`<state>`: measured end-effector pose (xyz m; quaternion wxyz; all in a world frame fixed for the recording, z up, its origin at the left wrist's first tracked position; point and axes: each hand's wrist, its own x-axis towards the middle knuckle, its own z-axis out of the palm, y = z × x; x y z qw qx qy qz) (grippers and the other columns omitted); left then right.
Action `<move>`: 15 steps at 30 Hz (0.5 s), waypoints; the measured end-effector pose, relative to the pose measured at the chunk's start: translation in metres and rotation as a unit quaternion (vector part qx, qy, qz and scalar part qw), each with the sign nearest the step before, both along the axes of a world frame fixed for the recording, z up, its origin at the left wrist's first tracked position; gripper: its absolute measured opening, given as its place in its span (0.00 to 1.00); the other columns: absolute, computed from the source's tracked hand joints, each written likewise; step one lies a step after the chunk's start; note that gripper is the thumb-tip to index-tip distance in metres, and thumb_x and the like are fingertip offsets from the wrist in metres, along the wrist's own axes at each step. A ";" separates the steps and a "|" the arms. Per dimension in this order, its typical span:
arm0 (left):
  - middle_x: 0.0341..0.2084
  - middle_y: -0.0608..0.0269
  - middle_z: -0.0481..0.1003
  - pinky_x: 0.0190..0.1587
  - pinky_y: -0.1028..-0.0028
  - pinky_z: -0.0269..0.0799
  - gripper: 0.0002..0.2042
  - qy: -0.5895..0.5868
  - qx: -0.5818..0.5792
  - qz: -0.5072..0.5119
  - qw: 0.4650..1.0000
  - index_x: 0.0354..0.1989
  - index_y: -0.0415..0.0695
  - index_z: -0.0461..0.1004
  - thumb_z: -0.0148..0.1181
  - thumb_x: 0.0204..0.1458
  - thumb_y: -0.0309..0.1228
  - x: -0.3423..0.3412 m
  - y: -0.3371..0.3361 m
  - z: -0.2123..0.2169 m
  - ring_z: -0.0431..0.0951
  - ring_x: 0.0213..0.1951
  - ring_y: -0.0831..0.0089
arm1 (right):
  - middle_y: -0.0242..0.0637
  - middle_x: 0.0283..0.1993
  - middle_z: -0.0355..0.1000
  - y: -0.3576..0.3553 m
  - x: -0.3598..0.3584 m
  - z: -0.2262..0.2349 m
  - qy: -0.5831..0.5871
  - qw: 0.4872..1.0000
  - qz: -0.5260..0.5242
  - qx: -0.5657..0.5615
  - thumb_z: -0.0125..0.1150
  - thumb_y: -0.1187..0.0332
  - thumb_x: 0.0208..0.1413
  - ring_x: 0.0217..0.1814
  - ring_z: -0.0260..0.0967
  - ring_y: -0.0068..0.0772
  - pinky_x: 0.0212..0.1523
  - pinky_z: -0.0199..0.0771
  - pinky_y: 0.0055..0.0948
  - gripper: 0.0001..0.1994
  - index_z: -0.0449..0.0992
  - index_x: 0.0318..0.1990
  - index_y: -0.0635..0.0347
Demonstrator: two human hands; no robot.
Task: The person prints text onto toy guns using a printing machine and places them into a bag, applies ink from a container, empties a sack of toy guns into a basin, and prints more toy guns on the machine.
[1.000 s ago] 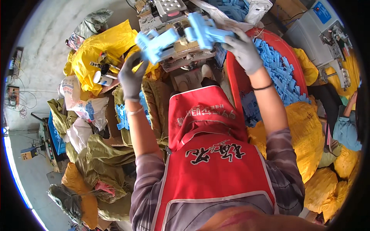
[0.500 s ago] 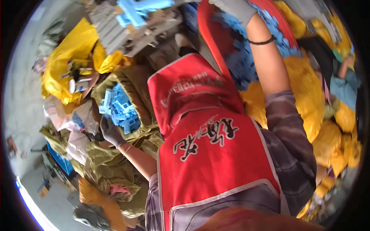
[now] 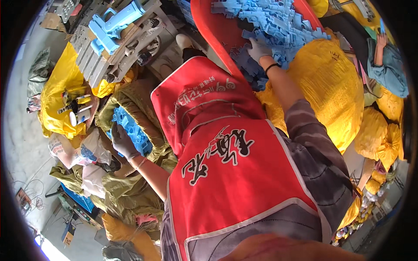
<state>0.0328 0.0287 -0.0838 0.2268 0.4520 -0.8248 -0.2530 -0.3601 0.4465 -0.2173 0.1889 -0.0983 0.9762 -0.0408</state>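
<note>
So there's two containers in play here. On the person's left there's an open olive-green woven sack (image 3: 130, 104) with its mouth rolled back, and inside it sits a bunch of blue plastic parts (image 3: 133, 130) — flat toothed-looking pieces stacked together, their long axis running from upper left down to lower right in the view. The left hand (image 3: 123, 141), in a grey glove, is down in the sack mouth with its grip curled over the lower edge of that stack, touching it; can't really tell if it's clenched on them or just resting. On the other side there's a red plastic tub (image 3: 209, 26) tilted toward the person and heaped with a loose pile of blue parts (image 3: 270, 21), lying every which way, so no single direction to them. The right hand (image 3: 259, 48), also gloved with a black band at the wrist, is dug into the lower edge of that pile, fingers bent into the pieces — whether it's closed around any is hidden. A big yellow sack (image 3: 331, 82) sits just beside the tub, under the right forearm.
</note>
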 end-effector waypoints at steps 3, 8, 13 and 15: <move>0.41 0.56 0.78 0.44 0.73 0.72 0.15 -0.011 -0.002 -0.005 1.000 0.47 0.37 0.75 0.53 0.58 0.34 -0.004 0.007 0.010 0.78 0.40 0.69 | 0.42 0.65 0.59 -0.011 -0.018 -0.010 -0.061 0.995 0.074 0.039 0.49 0.51 0.56 0.65 0.59 0.47 0.60 0.63 0.43 0.25 0.64 0.61 0.44; 0.42 0.56 0.78 0.46 0.72 0.72 0.15 -0.002 -0.005 0.001 1.000 0.47 0.36 0.75 0.53 0.58 0.33 0.013 0.011 0.004 0.78 0.42 0.68 | 0.43 0.59 0.67 -0.017 -0.032 -0.010 -0.116 0.963 0.223 0.098 0.52 0.59 0.55 0.55 0.69 0.49 0.51 0.72 0.45 0.17 0.73 0.51 0.52; 0.42 0.56 0.78 0.47 0.72 0.72 0.15 -0.033 0.002 0.004 0.999 0.46 0.36 0.76 0.52 0.59 0.34 0.002 0.018 0.004 0.78 0.42 0.67 | 0.46 0.56 0.69 0.002 -0.021 0.000 -0.243 0.808 0.492 0.215 0.48 0.66 0.56 0.54 0.71 0.43 0.51 0.72 0.40 0.18 0.73 0.52 0.60; 0.45 0.55 0.77 0.48 0.71 0.71 0.15 -0.017 0.019 0.009 1.000 0.48 0.37 0.75 0.52 0.59 0.33 0.017 0.002 -0.012 0.77 0.43 0.67 | 0.43 0.57 0.69 -0.001 -0.009 0.032 -0.312 0.882 0.320 0.149 0.42 0.61 0.59 0.54 0.70 0.41 0.54 0.68 0.40 0.20 0.73 0.53 0.58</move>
